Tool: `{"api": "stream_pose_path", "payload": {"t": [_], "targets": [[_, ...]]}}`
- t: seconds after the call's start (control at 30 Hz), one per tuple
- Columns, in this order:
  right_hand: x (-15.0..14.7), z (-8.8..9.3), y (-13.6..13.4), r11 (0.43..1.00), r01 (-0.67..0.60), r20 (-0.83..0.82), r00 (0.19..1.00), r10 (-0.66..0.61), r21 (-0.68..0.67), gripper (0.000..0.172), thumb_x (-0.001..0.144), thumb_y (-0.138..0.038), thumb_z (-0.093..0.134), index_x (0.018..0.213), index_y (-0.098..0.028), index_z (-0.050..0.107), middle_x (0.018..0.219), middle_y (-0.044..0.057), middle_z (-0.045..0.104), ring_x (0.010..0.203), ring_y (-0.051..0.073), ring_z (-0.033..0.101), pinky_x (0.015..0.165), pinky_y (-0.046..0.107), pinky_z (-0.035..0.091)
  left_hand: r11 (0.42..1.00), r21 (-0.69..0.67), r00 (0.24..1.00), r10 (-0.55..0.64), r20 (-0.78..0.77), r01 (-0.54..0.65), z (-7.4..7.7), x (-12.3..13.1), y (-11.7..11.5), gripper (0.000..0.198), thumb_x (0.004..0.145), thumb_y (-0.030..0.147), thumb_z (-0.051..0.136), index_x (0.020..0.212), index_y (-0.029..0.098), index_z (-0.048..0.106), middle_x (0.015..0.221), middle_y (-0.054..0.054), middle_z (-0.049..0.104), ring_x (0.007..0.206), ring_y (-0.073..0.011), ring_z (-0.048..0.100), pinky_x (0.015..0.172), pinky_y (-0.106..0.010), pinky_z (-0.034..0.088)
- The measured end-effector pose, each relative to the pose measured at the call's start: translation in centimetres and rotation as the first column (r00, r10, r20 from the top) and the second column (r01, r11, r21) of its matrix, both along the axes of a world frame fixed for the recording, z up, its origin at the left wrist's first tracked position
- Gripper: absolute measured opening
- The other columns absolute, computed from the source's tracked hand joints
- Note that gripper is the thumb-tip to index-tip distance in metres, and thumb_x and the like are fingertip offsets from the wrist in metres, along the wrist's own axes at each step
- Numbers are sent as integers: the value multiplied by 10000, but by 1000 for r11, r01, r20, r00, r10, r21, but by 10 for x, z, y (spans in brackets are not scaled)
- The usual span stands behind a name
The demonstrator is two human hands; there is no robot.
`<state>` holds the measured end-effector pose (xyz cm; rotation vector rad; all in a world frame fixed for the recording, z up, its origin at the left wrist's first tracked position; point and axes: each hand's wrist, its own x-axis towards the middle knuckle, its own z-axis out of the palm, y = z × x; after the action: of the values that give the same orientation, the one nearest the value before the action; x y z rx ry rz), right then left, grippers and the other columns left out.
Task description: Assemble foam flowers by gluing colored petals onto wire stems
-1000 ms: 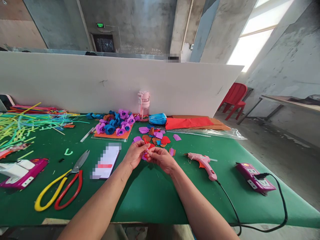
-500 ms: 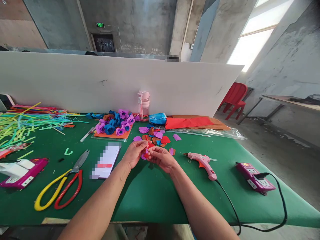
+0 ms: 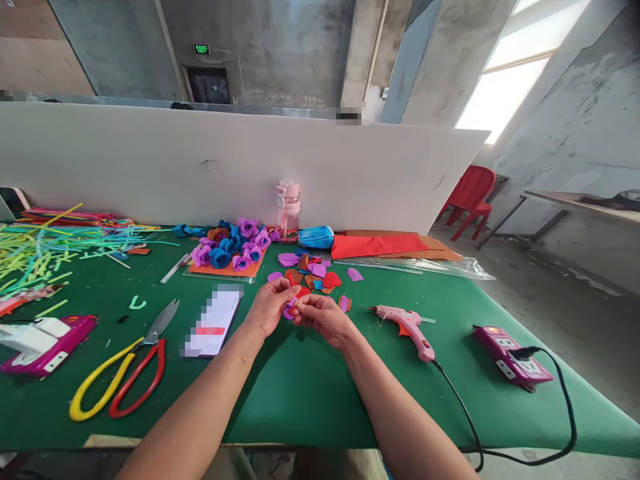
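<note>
Over the middle of the green table, my left hand (image 3: 270,308) is closed in a pinch on a small red paper piece (image 3: 291,279), whose tip shows above the thumb. My right hand (image 3: 325,319) meets it from the right, fingertips pressed together; what they grip is hidden. A purple petal (image 3: 289,312) shows just below the fingertips; whether it is held or lies on the table I cannot tell. Beyond the hands lie loose paper petals in purple, brown, blue and red, among them a red petal (image 3: 331,279).
Finished paper flowers (image 3: 233,245) sit behind a phone (image 3: 215,327). Large scissors (image 3: 145,353) lie left. A pink glue gun (image 3: 407,327) is at right, its cord trailing near a purple power strip (image 3: 510,357). A pink bottle (image 3: 289,210) stands before the white partition (image 3: 240,167).
Both hands stay in nearly the same place, fingertips together. The red piece has tilted and shows a little more to the left. The view has shifted very slightly.
</note>
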<state>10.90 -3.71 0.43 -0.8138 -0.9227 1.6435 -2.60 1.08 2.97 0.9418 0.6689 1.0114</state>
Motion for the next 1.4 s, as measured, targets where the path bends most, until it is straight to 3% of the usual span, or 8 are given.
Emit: {"api": "stream_pose_path", "payload": {"t": [0.1, 0.3, 0.53, 0.73, 0.97, 1.17, 1.3, 1.4], "targets": [[0, 0, 0, 1000, -10, -10, 1000, 10, -3, 283, 645, -354, 782, 764, -137, 644, 743, 23, 656, 631, 97, 611, 709, 273, 494, 998, -14, 998, -56, 18, 57, 1, -1, -1, 320, 578, 283, 807, 659, 139, 533, 553, 51, 497, 480, -52, 459, 448, -177, 364], [1, -1, 1, 999, 24, -89, 996, -27, -32, 287, 650, -343, 783, 806, -143, 648, 720, 10, 651, 641, 96, 613, 706, 262, 494, 986, -3, 985, -167, -46, 167, 5, -3, -4, 469, 595, 274, 803, 999, 146, 602, 669, 22, 568, 515, -84, 535, 502, -220, 433], [-1, 2, 0, 997, 62, 3, 998, -62, -50, 303, 612, -347, 802, 751, -134, 637, 719, 25, 667, 633, 106, 628, 699, 267, 496, 1000, 11, 999, -14, -46, 14, 4, -2, 2, 314, 598, 329, 791, 787, 95, 701, 598, 10, 549, 498, -39, 435, 495, -181, 368], [0, 1, 1, 997, 53, -35, 998, -55, -50, 306, 618, -352, 799, 769, -139, 639, 718, 17, 666, 633, 102, 630, 700, 264, 497, 999, -33, 999, -23, -40, 22, 3, -3, 2, 314, 566, 326, 805, 769, 102, 721, 560, 13, 534, 520, -51, 447, 514, -186, 373], [-1, 0, 0, 997, 51, -32, 998, -53, -62, 301, 618, -335, 803, 775, -135, 643, 710, 16, 665, 625, 99, 628, 687, 253, 499, 1000, 12, 999, 8, -40, -7, 1, -4, 4, 277, 568, 313, 803, 718, 103, 702, 572, 11, 541, 520, -51, 446, 513, -190, 370], [-1, 5, 1, 996, 79, -125, 989, -84, -44, 273, 638, -327, 792, 759, -141, 633, 688, -6, 657, 601, 79, 615, 676, 234, 498, 990, 86, 981, -97, -166, 112, 4, -1, -3, 358, 674, 465, 701, 740, 114, 673, 606, -4, 575, 511, -70, 480, 513, -213, 394], [-2, 3, 3, 989, 127, -142, 981, -136, -70, 316, 596, -318, 816, 759, -157, 598, 707, -3, 675, 586, 85, 621, 651, 235, 495, 982, 159, 962, -57, -267, 102, 4, 2, -6, 299, 636, 387, 743, 757, 118, 696, 595, 2, 588, 554, -82, 503, 547, -209, 398], [-1, 3, 4, 983, 161, -90, 981, -169, -89, 351, 577, -346, 820, 750, -170, 571, 703, 0, 674, 607, 110, 636, 653, 256, 494, 978, 206, 964, 40, -263, 16, 4, 2, -4, 283, 644, 399, 728, 707, 126, 682, 624, -8, 615, 577, -90, 522, 559, -210, 402]]}}
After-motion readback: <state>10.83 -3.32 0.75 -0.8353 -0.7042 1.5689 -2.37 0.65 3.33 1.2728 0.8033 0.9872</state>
